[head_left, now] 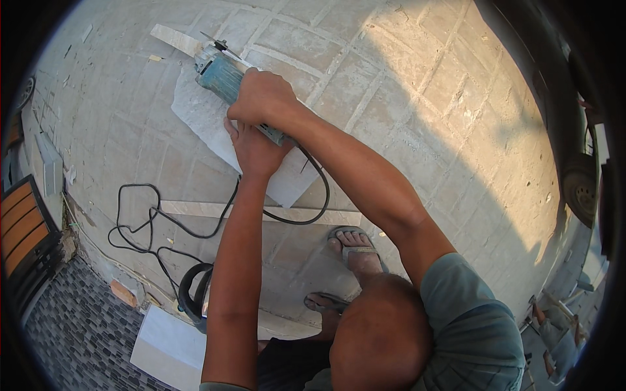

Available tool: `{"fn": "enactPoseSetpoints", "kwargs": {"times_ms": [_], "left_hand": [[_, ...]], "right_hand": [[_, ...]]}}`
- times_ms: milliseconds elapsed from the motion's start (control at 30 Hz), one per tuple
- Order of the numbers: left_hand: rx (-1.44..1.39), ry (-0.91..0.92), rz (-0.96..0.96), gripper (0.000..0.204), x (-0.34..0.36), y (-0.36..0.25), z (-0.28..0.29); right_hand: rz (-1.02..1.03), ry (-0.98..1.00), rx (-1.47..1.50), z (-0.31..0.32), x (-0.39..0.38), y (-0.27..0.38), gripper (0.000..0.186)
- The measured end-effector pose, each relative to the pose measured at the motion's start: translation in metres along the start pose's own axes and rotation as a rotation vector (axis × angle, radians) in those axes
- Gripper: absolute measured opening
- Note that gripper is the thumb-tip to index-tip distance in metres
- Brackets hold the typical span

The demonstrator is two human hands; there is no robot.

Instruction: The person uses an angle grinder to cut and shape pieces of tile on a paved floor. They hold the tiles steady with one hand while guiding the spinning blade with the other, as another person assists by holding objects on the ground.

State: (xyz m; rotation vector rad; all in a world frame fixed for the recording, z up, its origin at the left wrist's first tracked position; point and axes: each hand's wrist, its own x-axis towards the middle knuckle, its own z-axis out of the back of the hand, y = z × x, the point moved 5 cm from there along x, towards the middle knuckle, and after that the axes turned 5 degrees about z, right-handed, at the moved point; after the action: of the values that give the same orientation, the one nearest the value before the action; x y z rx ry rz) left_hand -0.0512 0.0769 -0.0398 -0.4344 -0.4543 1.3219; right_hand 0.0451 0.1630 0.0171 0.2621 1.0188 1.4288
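My right hand (pixel 262 92) is closed on a teal power cutter (pixel 222 81) with a blade at its far end. My left hand (pixel 255 151) is just below it, against the tool's near end, fingers stretched out and partly covered by the right. Under both is a pale, irregular board (pixel 204 114), with a narrow light stone strip (pixel 168 36) projecting past the cutter. A black cord (pixel 321 174) runs from the tool and loops over the paving.
A long stone strip (pixel 319 216) lies by my sandaled feet (pixel 349 241). At left are an orange-slatted bench (pixel 19 226), a black cord-linked object (pixel 190 293) and a white tile (pixel 166 352). A vehicle wheel (pixel 579 189) stands at right; another person (pixel 559 335) is at the lower right.
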Motion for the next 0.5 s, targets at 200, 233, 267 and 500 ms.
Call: {"fn": "enactPoseSetpoints", "kwargs": {"times_ms": [200, 233, 267, 500], "left_hand": [[0.062, 0.012, -0.011, 0.102, 0.0007, 0.0, -0.0036], [0.069, 0.025, -0.002, 0.103, 0.0008, 0.0005, -0.0044], [0.077, 0.038, 0.006, 0.103, 0.0009, 0.0009, -0.0053], [0.082, 0.031, 0.003, 0.105, 0.0016, -0.0021, -0.0037]], "right_hand": [[0.003, -0.013, -0.033, -0.0008, 0.0026, 0.0001, 0.051], [0.007, -0.007, -0.041, -0.0003, 0.0023, 0.0005, 0.05], [0.011, -0.002, -0.048, 0.0003, 0.0022, 0.0011, 0.049], [-0.016, 0.038, -0.064, 0.0021, 0.0011, 0.0041, 0.043]]}}
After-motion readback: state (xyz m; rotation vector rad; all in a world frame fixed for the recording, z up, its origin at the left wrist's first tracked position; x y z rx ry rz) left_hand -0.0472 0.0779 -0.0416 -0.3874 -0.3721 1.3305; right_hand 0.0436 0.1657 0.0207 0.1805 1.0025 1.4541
